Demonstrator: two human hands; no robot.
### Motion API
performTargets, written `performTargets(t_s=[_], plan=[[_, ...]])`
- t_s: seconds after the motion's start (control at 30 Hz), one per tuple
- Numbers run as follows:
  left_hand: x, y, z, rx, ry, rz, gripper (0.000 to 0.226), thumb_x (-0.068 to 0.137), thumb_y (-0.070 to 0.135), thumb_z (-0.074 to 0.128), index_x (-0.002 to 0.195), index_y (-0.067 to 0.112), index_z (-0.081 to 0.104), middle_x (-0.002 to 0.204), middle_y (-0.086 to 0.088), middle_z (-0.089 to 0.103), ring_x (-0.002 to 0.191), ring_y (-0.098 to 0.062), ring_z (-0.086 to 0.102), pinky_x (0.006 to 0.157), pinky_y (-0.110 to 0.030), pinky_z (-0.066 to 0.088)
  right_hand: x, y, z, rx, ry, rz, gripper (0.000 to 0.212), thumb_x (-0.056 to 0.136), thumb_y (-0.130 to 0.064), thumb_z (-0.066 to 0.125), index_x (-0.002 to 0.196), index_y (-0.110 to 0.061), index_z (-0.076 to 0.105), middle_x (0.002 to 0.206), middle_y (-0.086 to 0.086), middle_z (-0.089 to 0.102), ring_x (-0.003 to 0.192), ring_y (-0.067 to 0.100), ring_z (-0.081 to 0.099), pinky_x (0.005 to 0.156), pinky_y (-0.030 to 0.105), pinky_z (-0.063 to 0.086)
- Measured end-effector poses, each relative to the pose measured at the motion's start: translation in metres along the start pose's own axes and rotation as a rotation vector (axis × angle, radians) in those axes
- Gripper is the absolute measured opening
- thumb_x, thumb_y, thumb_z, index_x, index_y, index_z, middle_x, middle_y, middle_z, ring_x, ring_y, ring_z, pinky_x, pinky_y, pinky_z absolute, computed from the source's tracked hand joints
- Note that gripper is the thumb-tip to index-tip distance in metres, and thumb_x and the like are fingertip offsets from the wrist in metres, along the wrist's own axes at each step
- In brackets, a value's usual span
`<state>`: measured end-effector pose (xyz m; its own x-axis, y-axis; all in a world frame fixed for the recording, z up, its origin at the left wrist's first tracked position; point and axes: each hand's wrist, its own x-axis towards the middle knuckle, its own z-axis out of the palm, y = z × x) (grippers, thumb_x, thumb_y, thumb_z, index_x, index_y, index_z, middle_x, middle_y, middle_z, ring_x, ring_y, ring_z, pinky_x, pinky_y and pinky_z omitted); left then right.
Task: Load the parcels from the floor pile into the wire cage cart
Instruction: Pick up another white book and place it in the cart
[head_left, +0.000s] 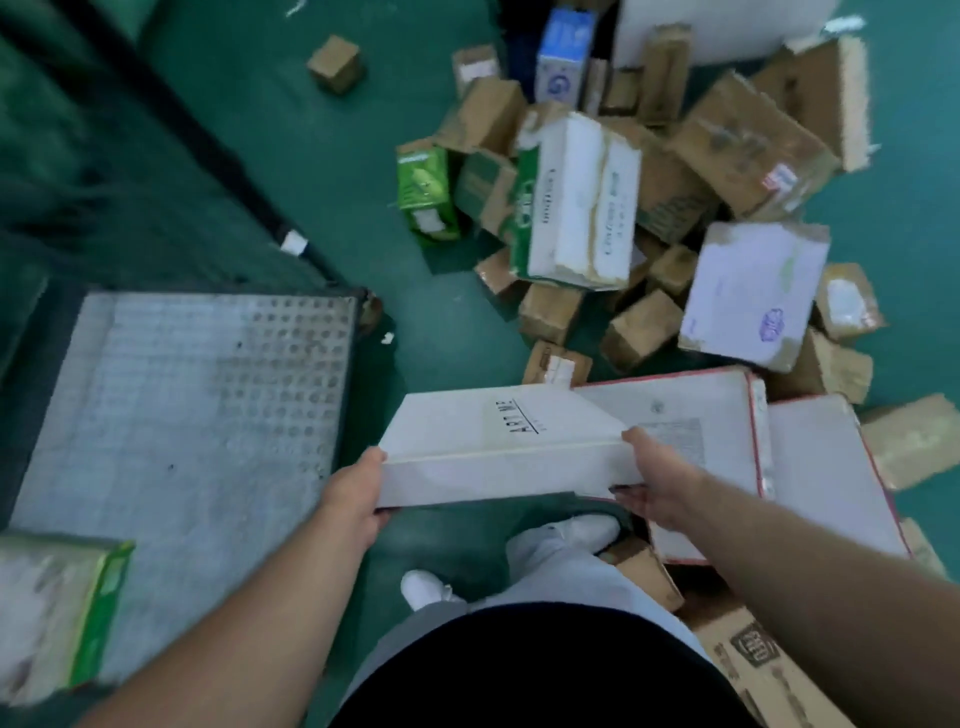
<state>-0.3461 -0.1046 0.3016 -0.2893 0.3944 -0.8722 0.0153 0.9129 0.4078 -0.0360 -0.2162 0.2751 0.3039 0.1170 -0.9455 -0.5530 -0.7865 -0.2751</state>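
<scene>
White flat parcel (483, 444) (black lettering).

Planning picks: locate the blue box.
Head view, top centre: blue box stands at the far edge of the pile, right of a brown box.

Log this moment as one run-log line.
state: white box held | left hand: grips its left end | right hand: grips its right end | cart base: one green-edged box | floor pile: many parcels

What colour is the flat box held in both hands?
White, with black lettering on its top; the flat cardboard box shows best in the head view.
</scene>
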Motion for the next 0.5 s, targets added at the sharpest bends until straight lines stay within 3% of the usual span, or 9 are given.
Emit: performTargets(t_s=[0.1, 0.23, 0.4, 0.5], plan=[[0.004, -0.011, -0.077, -0.149, 0.047, -0.027, 0.012, 0.102, 0.022, 0.058, 0.101, 0.01, 0.057, 0.095, -0.012, 0.062, 0.083, -0.026, 0.062, 0.068, -0.041, 0.056, -0.032, 0.005, 0.065, -0.121, -0.039, -0.073, 0.032, 0.101, -0.049, 0.056, 0.111, -0.019, 0.059, 0.107, 0.009, 0.069, 0.099, 0.028, 0.07, 0.072, 0.036, 0.061], [0.022, -0.04, -0.19, -0.325, 0.017, -0.169, 0.019, 0.098, 0.03, 0.062, 0.108, 0.013, 0.058, 0.112, -0.014, 0.063, 0.105, -0.032, 0.063, 0.096, -0.048, 0.055, -0.07, 0.042, 0.162, -0.281, -0.105, -0.191, 0.022, 0.103, -0.04, 0.053, 0.112, -0.021, 0.06, 0.107, 0.009, 0.07, 0.099, 0.026, 0.069, 0.073, 0.035, 0.059], [0.03, -0.071, -0.316, -0.451, 0.098, -0.212, 0.034, 0.101, 0.041, 0.061, 0.12, 0.013, 0.059, 0.101, -0.012, 0.061, 0.084, -0.028, 0.061, 0.069, -0.039, 0.053, -0.108, 0.101, 0.274, -0.448, -0.246, -0.293, 0.023, 0.101, -0.035, 0.058, 0.112, -0.014, 0.06, 0.109, 0.015, 0.067, 0.086, 0.028, 0.065, 0.06, 0.035, 0.056], [0.028, -0.093, -0.386, -0.576, 0.182, -0.194, 0.04, 0.102, 0.048, 0.056, 0.128, 0.018, 0.057, 0.101, -0.007, 0.062, 0.086, -0.026, 0.06, 0.077, -0.041, 0.055, -0.132, 0.134, 0.327, -0.571, -0.353, -0.309, 0.032, 0.102, -0.035, 0.057, 0.122, -0.011, 0.059, 0.107, 0.012, 0.064, 0.081, 0.026, 0.063, 0.05, 0.028, 0.051]])
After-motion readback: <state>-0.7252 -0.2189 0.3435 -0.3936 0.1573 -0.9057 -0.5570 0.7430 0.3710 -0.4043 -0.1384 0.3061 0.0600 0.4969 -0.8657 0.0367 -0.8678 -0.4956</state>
